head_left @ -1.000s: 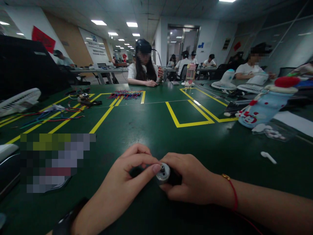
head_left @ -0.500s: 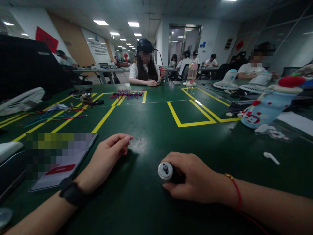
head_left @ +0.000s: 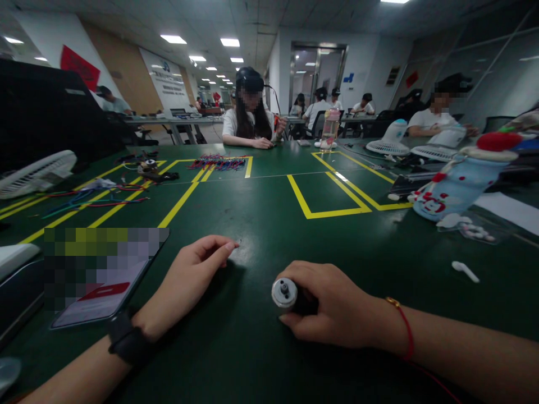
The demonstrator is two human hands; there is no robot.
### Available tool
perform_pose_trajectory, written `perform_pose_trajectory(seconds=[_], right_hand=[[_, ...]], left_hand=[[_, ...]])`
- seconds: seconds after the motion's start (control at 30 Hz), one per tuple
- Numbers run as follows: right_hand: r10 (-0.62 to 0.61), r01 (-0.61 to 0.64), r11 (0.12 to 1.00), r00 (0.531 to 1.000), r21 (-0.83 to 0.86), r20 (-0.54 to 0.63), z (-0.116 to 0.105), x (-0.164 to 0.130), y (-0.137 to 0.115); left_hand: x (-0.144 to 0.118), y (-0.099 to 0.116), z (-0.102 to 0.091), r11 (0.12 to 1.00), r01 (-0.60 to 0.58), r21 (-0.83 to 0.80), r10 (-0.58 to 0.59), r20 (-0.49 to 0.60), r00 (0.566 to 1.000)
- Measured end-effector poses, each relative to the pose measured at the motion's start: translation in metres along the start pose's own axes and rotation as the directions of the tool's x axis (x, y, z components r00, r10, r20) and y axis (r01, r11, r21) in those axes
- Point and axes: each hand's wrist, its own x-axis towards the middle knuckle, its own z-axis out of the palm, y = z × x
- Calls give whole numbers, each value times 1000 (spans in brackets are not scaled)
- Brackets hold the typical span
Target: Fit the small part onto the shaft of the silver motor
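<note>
The right hand (head_left: 337, 308) is gripping a small motor (head_left: 284, 294) on the counter (head_left: 269, 224); left hand (head_left: 191, 278) fingers are pinching something tiny, perhaps a part, needing careful alignment.

Dark green table, yellow lines, silver in my grip

My right hand (head_left: 337, 306), red cord at its wrist, holds a silver-faced black motor (head_left: 284, 294); my left hand (head_left: 191, 275) wears a black watch (head_left: 126, 342). At one o'clock, yellow tape (head_left: 332, 212) marks the green table (head_left: 261, 224); at two, a pale blue bottle (head_left: 457, 182) with red spots.
</note>
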Motion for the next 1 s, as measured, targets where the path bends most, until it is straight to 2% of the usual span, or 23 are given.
perform_pose_trajectory(seconds=[0.07,0.13,0.23,0.33,0.5,0.57,0.67,0.8,0.9,1.0], right_hand=[[-1,1,1000,1000,-8,-2,1,0,0],[0,0,1000,1000,-19,-15,2,1,1],[4,-4,999,1000,-42,-13,4,1,1],[-11,10,999,1000,-52,-12,6,1,2],[-12,11,999,1000,-44,-17,4,1,1],[-18,17,999,1000,-29,-23,4,1,2],[-20,20,1000,999,-8,-26,4,0,3],[1,-1,1000,1000,2,-23,4,0,3],[12,-12,1000,1000,4,-20,4,0,3],[11,-11,1000,1000,3,-15,4,-1,2]], left_hand=[[-7,12,5,993,-102,65,94,123,988],[-17,23,11,975,-216,47,199,237,951],[-31,37,23,946,-324,11,310,266,913],[-40,44,31,922,-385,41,365,242,899],[-38,44,26,937,-348,24,340,162,926],[-33,37,19,945,-325,23,317,172,933],[-25,24,11,944,-321,78,286,290,913],[-19,15,11,899,-391,195,270,455,848],[-19,15,15,860,-437,264,261,508,821],[-20,15,16,847,-445,290,244,531,811]])
